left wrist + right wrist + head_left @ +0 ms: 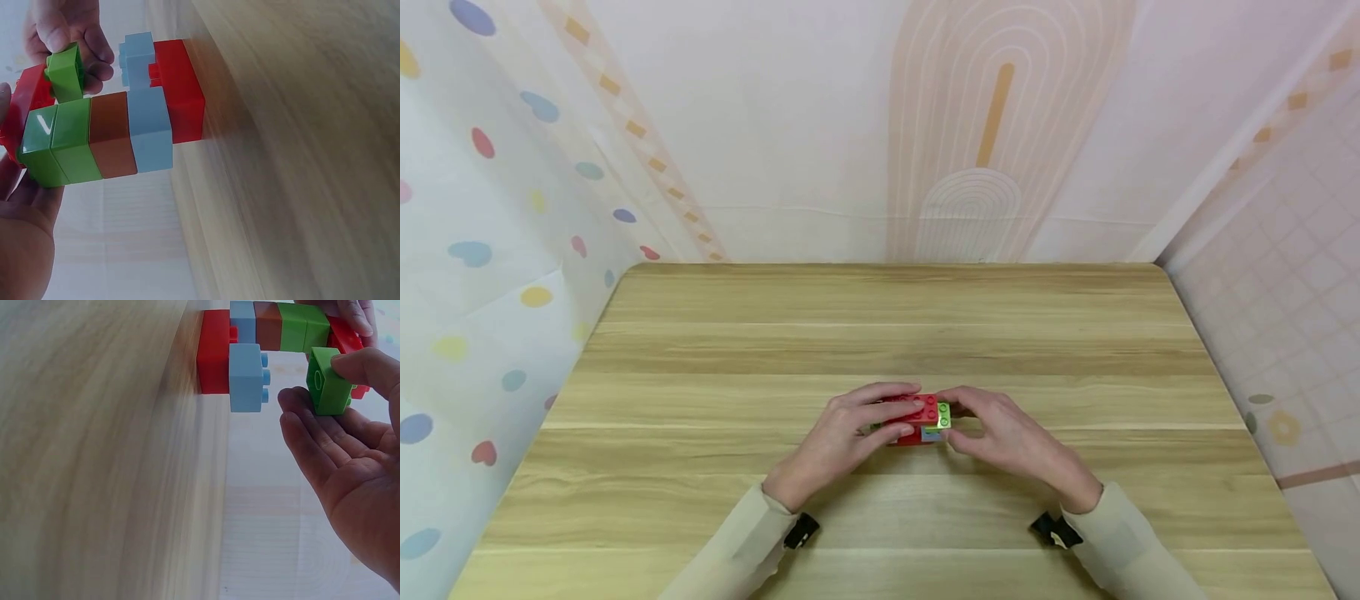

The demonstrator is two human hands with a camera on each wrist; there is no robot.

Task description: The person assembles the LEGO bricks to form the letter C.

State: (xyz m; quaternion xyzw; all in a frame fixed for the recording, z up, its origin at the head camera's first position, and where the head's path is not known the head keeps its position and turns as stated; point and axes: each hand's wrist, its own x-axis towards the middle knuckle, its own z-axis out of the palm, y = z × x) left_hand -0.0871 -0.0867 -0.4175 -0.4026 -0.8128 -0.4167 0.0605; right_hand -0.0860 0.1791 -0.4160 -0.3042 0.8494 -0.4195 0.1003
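Toy building bricks form a structure on the table. Its base is a red brick (181,90), with a light blue brick (245,378) at the right end. A column of light blue, brown (112,134) and two green bricks (76,137) rises at the left end. Across the column's top lies another red brick (931,408), which my left hand (850,423) holds, fingers over its top. My right hand (1007,429) pinches a small green brick (330,384) between thumb and fingers. It sits under the upper red brick's right end, jutting out; whether they are joined I cannot tell.
The wooden table (737,350) extends around the structure on all sides. Patterned cloth walls (790,125) stand behind the table and at both sides. Dark straps (1056,530) sit by both sleeve cuffs.
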